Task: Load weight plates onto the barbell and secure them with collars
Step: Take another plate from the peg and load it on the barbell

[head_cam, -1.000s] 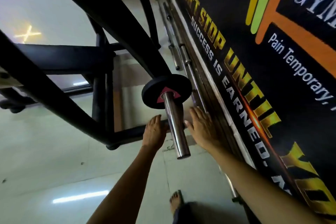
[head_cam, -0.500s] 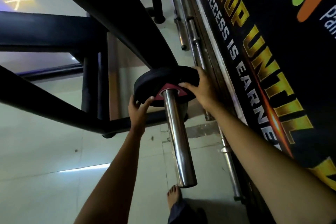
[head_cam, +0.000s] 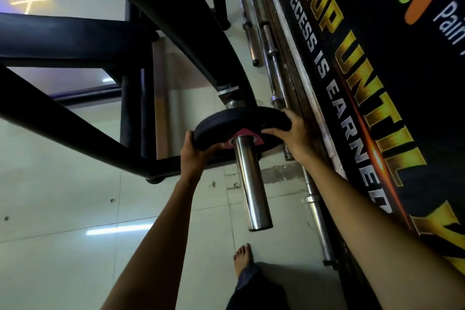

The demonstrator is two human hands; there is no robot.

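Note:
A small black weight plate (head_cam: 239, 121) with a red centre sits on the chrome barbell sleeve (head_cam: 253, 184), which points toward me and ends free at the bottom. My left hand (head_cam: 195, 152) grips the plate's left rim from below. My right hand (head_cam: 293, 133) grips its right rim, fingers curled over the edge. The plate sits far up the sleeve, close to the black rack. No collar is in view.
A black steel rack frame (head_cam: 75, 113) spans the left and top. Spare chrome bars (head_cam: 271, 58) lie along the foot of a dark printed wall banner (head_cam: 377, 83) at right. My bare foot (head_cam: 242, 259) stands on the pale tiled floor (head_cam: 63, 246).
Both hands went from hovering beside the sleeve to gripping the plate's rim on either side. The plate has slid farther up the sleeve toward the rack.

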